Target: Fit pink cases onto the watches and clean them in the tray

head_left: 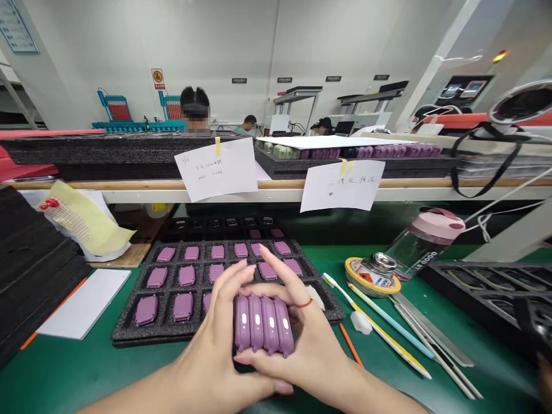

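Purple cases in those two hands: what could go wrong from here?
One of the four purple cases might slide out of the row, as they seem held only between the left grip and the right grip.
A dropped one could scuff the others lying in the black foam tray.
The right forearm might nudge the yellow-and-white toothbrush lying close by.

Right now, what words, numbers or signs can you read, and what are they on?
"GOOD": on the drink bottle; the letters after it are unclear.
Left white card: handwriting, too blurred.
Right white card: handwriting, too blurred.
Warning sign, dark wall plaques and wall poster: too small.
Round tin: label too blurred.
Yellow sheet: red marks, unreadable.
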### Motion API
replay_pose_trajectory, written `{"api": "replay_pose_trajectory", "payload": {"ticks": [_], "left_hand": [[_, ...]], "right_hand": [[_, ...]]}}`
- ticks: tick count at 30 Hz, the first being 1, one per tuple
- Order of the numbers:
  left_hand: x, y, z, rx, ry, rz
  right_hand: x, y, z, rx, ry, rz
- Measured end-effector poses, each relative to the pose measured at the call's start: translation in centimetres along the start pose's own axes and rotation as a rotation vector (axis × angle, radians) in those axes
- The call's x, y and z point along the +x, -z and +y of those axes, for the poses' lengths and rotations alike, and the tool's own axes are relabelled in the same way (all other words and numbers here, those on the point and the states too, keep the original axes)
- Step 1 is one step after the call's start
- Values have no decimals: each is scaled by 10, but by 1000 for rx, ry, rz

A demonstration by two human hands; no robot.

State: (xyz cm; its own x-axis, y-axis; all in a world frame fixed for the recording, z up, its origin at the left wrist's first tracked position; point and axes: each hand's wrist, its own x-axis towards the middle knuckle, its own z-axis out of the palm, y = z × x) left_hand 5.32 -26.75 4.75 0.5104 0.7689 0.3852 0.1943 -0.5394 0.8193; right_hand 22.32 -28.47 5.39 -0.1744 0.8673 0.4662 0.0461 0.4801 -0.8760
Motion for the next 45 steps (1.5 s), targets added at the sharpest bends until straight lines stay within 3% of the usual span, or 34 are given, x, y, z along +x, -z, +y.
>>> {"api": "replay_pose_trajectory", "payload": {"ticks": [3, 5, 9, 22, 30, 37, 41, 45], "left_hand": [[2, -1, 7, -415, 272, -77], [6, 1, 13, -599, 372, -131], [12, 3, 19, -629, 442, -173], [8, -1, 13, -638, 457, -137], [7, -7, 13, -578, 473, 8], [3, -6, 17, -559, 454, -77], [2, -10, 16, -633, 401, -52], [5, -10, 24, -698, 526, 46]], "right_hand": [[-2, 4, 1, -122, 146, 13], [-2, 6, 0, -203, 224, -14], [-1, 7, -3, -225, 279, -78], [0, 12, 4, -211, 257, -125], [3, 3, 11, -234, 319, -134], [6, 10, 11, -113, 280, -188], [7, 10, 9, -82, 339, -193], [6, 6, 13, -135, 366, -177]]}}
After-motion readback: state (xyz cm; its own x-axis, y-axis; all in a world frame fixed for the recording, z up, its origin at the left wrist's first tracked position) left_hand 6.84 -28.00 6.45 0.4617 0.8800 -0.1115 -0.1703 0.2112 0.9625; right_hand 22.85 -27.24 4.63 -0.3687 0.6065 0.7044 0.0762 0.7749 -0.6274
